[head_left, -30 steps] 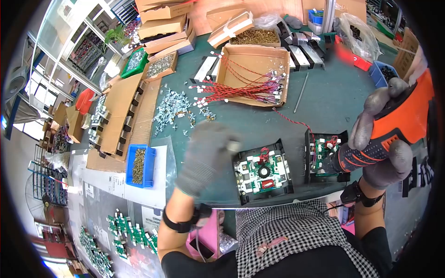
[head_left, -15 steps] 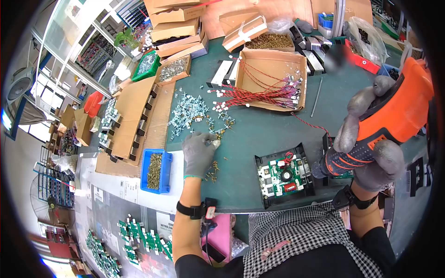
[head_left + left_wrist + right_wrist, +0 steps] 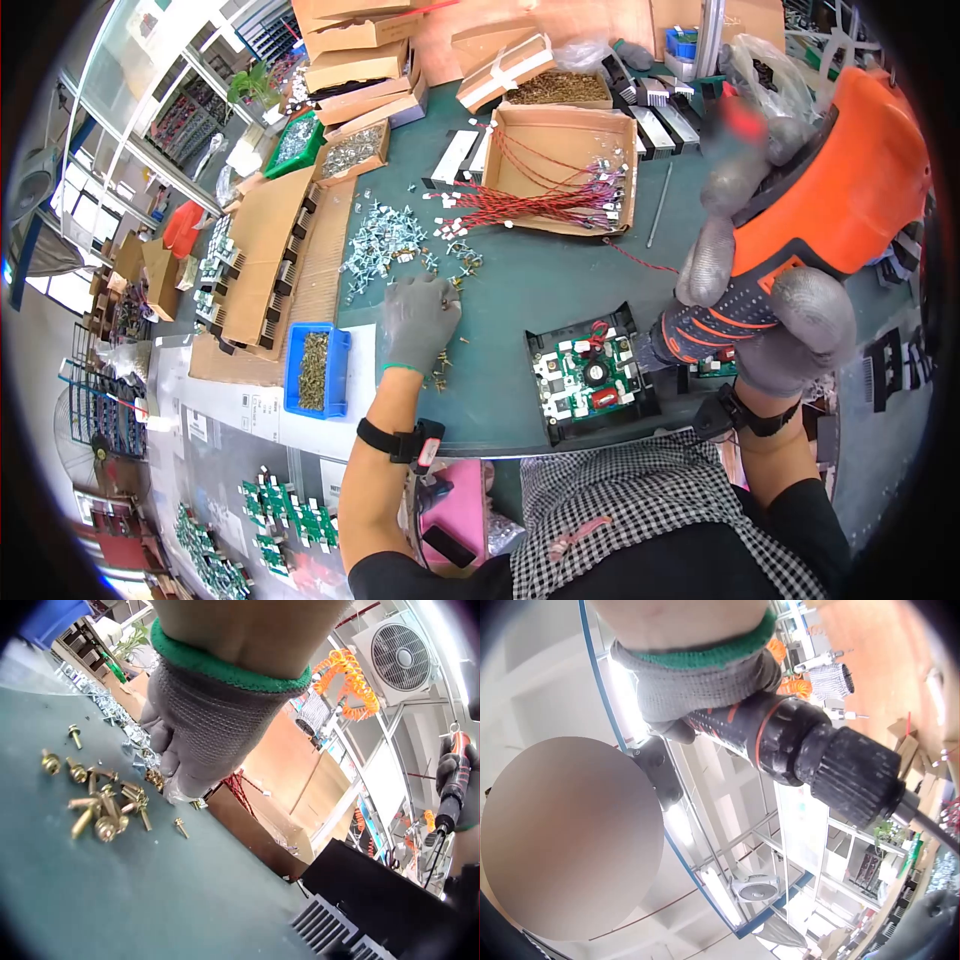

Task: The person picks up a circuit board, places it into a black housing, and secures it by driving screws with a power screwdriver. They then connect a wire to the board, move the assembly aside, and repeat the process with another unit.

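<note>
In the head view my gloved left hand (image 3: 418, 320) is at the small brass screws (image 3: 440, 372), fingers bent downward. The left wrist view shows its fingertips low over the table beyond the brass screws (image 3: 106, 804); whether they pinch one is hidden. My gloved right hand (image 3: 780, 310) grips an orange and black power driver (image 3: 830, 200), its front end over the right edge of a black housing (image 3: 648, 400) with a green circuit board (image 3: 575, 372). Another board (image 3: 716, 366) lies partly hidden under the driver. The right wrist view shows the driver's black chuck (image 3: 855, 776).
Silvery-blue screws (image 3: 385, 240) lie beyond my left hand, beside a cardboard tray (image 3: 530, 135) of red wires (image 3: 540, 208). A blue bin (image 3: 340, 375) of brass screws stands at the left. A thin metal rod (image 3: 659, 205) lies right of the tray.
My left hand has moved left from beside the nearer board to the brass screws. The driver in my right hand has moved left, from the right-hand board to the other housing's edge.
</note>
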A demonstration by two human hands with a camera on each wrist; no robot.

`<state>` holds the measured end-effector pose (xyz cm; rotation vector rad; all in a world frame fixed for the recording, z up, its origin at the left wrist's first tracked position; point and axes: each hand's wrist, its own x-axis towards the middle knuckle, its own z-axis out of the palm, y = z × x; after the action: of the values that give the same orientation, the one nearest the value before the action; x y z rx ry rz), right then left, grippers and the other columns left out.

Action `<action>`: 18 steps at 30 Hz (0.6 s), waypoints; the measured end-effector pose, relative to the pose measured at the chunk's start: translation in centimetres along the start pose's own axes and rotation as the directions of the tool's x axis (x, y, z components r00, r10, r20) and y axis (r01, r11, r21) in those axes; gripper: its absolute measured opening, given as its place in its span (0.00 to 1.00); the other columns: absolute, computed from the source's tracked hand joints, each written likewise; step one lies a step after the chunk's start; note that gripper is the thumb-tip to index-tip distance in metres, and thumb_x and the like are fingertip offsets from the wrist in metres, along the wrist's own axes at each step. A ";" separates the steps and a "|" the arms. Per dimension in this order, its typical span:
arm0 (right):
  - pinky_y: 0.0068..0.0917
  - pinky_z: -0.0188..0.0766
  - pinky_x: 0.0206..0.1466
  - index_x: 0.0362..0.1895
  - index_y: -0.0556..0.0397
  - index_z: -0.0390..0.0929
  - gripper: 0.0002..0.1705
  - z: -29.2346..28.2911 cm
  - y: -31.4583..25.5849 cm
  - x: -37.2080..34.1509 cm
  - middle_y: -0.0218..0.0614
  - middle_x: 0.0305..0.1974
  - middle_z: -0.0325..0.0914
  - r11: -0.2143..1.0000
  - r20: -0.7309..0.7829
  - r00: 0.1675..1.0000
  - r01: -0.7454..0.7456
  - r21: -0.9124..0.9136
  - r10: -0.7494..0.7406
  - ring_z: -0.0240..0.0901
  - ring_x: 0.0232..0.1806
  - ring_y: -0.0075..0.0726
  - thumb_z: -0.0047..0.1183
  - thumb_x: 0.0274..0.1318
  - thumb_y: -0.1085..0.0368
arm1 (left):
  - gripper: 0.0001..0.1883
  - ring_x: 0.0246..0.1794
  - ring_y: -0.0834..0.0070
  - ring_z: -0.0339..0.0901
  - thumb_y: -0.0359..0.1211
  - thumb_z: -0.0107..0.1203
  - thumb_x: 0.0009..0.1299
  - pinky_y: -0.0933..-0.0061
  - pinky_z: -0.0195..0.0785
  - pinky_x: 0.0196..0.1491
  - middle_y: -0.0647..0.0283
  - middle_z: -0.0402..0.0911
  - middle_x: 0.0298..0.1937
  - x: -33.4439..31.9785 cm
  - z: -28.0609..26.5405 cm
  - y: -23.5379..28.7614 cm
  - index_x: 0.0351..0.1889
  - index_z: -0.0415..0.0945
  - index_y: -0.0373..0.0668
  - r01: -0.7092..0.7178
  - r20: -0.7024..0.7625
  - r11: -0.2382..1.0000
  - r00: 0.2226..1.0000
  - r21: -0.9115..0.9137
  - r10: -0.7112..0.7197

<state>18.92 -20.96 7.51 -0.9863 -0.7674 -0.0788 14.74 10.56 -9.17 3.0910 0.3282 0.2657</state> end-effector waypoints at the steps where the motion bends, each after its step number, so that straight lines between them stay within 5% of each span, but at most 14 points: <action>1: 0.33 0.80 0.27 0.63 0.61 0.55 0.41 0.2 -0.1 -0.3 0.52 0.48 0.72 1.000 -0.026 1.000 0.006 -0.012 -0.007 0.80 0.29 0.40 0.58 0.46 0.59 | 0.09 0.44 0.64 0.76 0.37 0.60 0.60 0.61 0.67 0.52 0.63 0.82 0.38 -0.3 -0.2 0.5 0.36 0.83 0.47 -0.006 -0.037 0.999 0.999 -0.042 0.004; 3: 0.34 0.79 0.28 0.64 0.60 0.55 0.41 -0.4 -0.2 -0.4 0.52 0.49 0.71 0.999 -0.007 0.999 0.041 0.000 -0.041 0.80 0.31 0.40 0.57 0.48 0.59 | 0.09 0.46 0.64 0.76 0.35 0.59 0.62 0.59 0.65 0.55 0.63 0.81 0.39 -1.2 -1.0 1.6 0.39 0.80 0.46 -0.026 -0.110 0.992 0.994 -0.125 0.013; 6: 0.35 0.79 0.30 0.65 0.59 0.54 0.41 -0.6 -0.4 -0.5 0.52 0.50 0.71 0.998 0.000 0.998 0.065 0.008 -0.065 0.81 0.32 0.41 0.57 0.49 0.60 | 0.14 0.42 0.63 0.80 0.29 0.61 0.62 0.57 0.63 0.60 0.62 0.83 0.39 -4.1 -3.9 5.6 0.46 0.74 0.41 -0.250 -0.199 0.760 0.967 -0.601 0.160; 9: 0.37 0.80 0.31 0.66 0.59 0.53 0.41 -0.8 -0.6 -0.7 0.52 0.51 0.71 0.997 0.008 0.997 0.079 0.017 -0.079 0.81 0.33 0.42 0.57 0.50 0.61 | 0.16 0.40 0.65 0.83 0.25 0.60 0.63 0.55 0.59 0.66 0.62 0.84 0.39 -6.2 -7.2 10.0 0.48 0.71 0.41 -0.433 -0.294 0.676 0.901 -0.596 0.318; 18: 0.40 0.80 0.35 0.68 0.57 0.51 0.41 -1.4 -1.4 -1.3 0.53 0.54 0.70 0.996 0.039 0.996 0.076 0.050 -0.078 0.81 0.36 0.44 0.58 0.53 0.63 | 0.17 0.38 0.68 0.85 0.27 0.61 0.63 0.54 0.56 0.69 0.62 0.85 0.35 -7.5 -6.9 12.2 0.50 0.70 0.41 -0.432 -0.296 0.593 0.901 -0.680 0.317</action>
<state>18.16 -23.14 7.25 -0.9144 -0.8419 -0.1064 8.87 -2.97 -3.17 2.2810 -0.3782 0.4883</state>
